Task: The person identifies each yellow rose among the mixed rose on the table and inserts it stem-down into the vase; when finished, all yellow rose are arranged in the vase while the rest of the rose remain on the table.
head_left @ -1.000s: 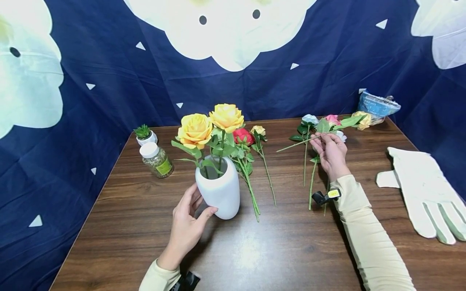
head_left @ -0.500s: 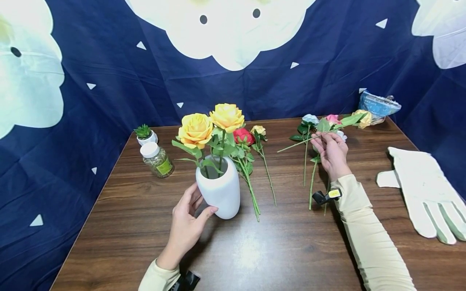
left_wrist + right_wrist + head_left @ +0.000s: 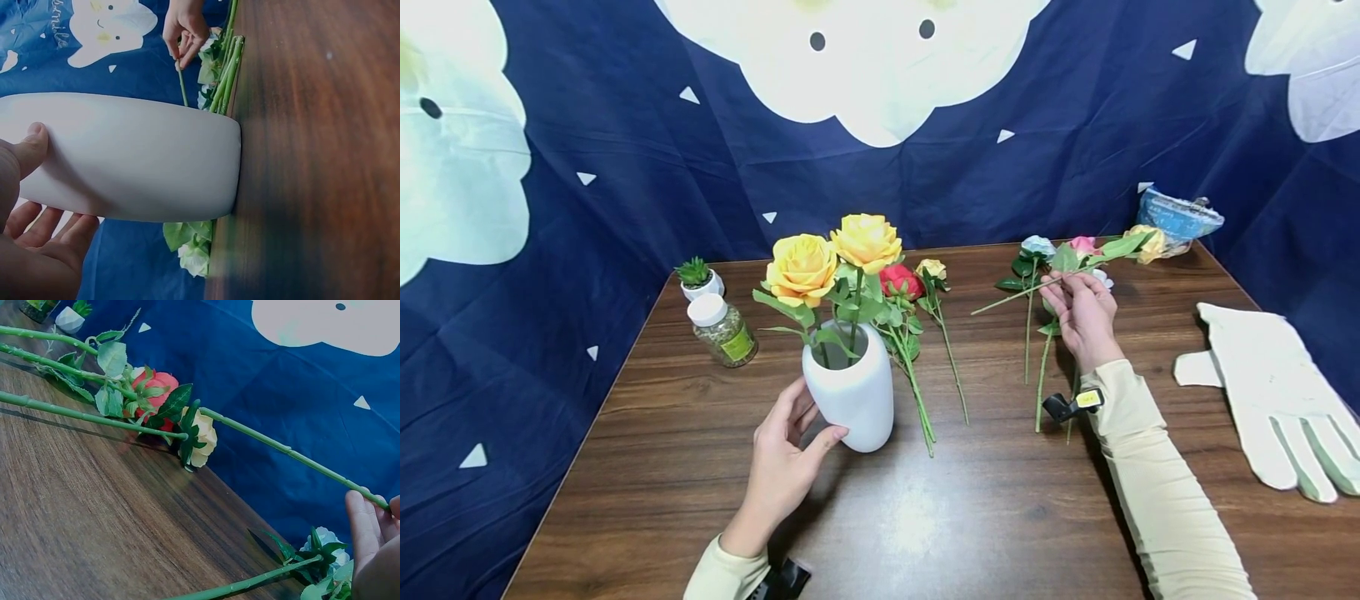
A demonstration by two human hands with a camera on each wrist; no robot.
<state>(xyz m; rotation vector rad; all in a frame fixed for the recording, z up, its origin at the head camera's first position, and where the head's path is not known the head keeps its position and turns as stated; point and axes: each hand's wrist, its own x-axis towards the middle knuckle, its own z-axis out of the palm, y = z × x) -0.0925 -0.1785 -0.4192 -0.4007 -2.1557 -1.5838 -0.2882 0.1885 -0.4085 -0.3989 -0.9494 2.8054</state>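
We steady the white vase (image 3: pixel 850 392) at six o'clock on the table (image 3: pixel 970 517), our left hand (image 3: pixel 786 462) cupped around its base so it stays upright. Our right hand (image 3: pixel 1082 315) pinches a yellow rose's stem (image 3: pixel 1022 293) at two o'clock, lifted clear of the loose flowers (image 3: pixel 1037 333).

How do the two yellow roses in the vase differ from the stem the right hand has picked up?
The two yellow roses stand upright in the white vase, which the left hand grips; the held stem lies nearly level in the air, pinched by the right hand. The vase roses show large open yellow blooms; the held stem's pale yellow bloom looks smaller. Both have green stems and leaves.
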